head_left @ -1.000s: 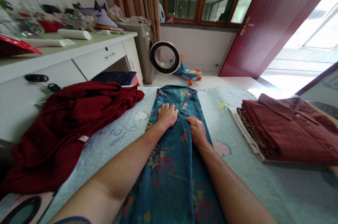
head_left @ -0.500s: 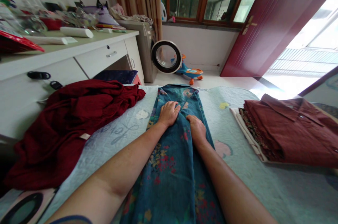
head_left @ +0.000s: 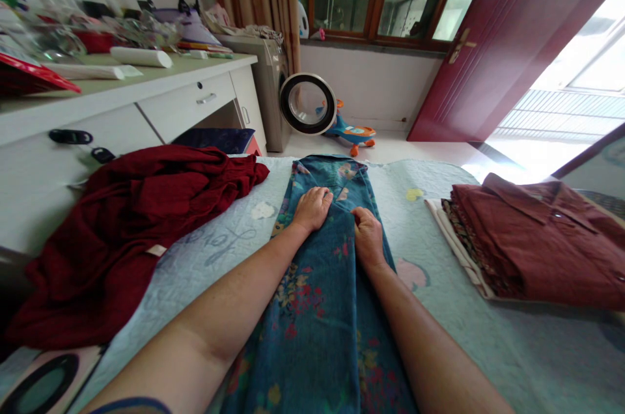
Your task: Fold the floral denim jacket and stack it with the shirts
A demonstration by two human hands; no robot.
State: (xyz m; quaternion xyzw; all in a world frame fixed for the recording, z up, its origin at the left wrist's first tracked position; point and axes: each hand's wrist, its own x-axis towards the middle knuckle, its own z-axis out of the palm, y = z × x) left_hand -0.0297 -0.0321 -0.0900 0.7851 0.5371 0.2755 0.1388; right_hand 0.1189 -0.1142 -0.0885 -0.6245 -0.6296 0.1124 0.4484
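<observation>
Floral garment: a long blue-green piece [head_left: 312,310], printed with clusters of red, pink and yellow flowers, lies lengthwise down the middle of the bed, its near end running out of view. A straight fold edge runs along its length, and the cloth looks mostly smooth, with slight creases near the hands.
Left hand: palm down on the garment's upper part [head_left: 312,209], fingers close together; whether they pinch any cloth cannot be told.
Right hand: curled just beside it [head_left: 367,238], thumb and forefinger pinching the fold edge.
Bed cover: pale blue and quilted [head_left: 420,206], with printed lettering and figures, spread beneath the garment.
Red clothing: a rumpled dark heap [head_left: 131,225] to the left, a small pale tag showing.
Folded stack: clothes in layers at right [head_left: 541,238], a collared rust-brown shirt on top.
Washing machine: beyond the bed [head_left: 268,88], its round door swung open.
</observation>
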